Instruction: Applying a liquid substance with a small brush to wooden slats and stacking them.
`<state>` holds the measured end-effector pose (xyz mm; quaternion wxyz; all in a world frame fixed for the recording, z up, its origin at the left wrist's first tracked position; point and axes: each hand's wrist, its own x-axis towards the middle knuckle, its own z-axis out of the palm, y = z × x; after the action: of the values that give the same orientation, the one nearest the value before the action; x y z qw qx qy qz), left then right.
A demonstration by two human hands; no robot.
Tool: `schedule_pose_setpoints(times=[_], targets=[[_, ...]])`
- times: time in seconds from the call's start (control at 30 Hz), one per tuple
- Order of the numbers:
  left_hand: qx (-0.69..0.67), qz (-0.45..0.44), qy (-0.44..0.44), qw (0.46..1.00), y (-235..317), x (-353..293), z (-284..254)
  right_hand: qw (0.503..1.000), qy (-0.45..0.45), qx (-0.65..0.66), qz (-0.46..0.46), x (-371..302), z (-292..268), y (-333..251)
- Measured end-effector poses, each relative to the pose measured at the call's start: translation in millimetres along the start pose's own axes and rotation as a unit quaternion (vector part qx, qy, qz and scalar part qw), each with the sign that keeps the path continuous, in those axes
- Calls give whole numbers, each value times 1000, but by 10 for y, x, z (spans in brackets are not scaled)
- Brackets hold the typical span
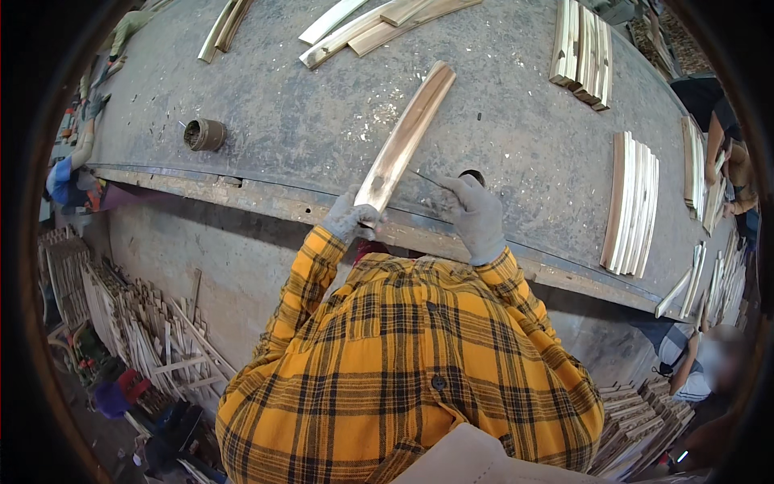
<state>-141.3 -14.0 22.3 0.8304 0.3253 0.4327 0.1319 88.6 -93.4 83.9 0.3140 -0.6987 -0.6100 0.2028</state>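
My left hand [350, 219], in a grey glove, is closed round the near end of a curved wooden slat [409, 133]. The slat slants away from me to the right over the table, its pale and brown grain facing up. My right hand [477, 216], also gloved, is closed on a thin dark-bladed tool [425, 177], whose tip points left toward the slat's edge. Most of the handle is hidden in my fingers, so its exact kind is unclear. Just beyond my right hand shows the dark round mouth of a container [474, 175], partly covered by the hand.
A dirt-crusted can [205, 135] stands on the grey table [282, 105] at left. Loose slats [379, 28] lie at the far side; stacked slats [631, 206] are at right. Wood scraps [173, 339] pile below. Other people work at the table's left and right ends.
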Motion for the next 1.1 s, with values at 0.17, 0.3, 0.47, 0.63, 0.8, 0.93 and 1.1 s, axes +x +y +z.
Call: schedule_pose_setpoints(times=[0.17,0.3,0.47,0.63,0.8,0.93,1.1], targets=[[538,131,233,799,34,-46,217,998,53,-18,7,48,22,53],[564,68,258,782,189,-5,320,999,10,-35,-9,26,111,-21],[617,90,277,731,257,-23,457,999,18,-34,-23,-67,342,-24],[592,135,328,724,296,30,591,995,39,-87,-42,-45,389,-103],[599,137,321,721,378,17,646,988,30,-142,-56,-115,389,-146],[637,83,295,707,439,-45,609,985,1,-156,-67,-166,348,-248],[674,81,277,680,452,-65,599,988,53,-129,-66,-17,328,-214]])
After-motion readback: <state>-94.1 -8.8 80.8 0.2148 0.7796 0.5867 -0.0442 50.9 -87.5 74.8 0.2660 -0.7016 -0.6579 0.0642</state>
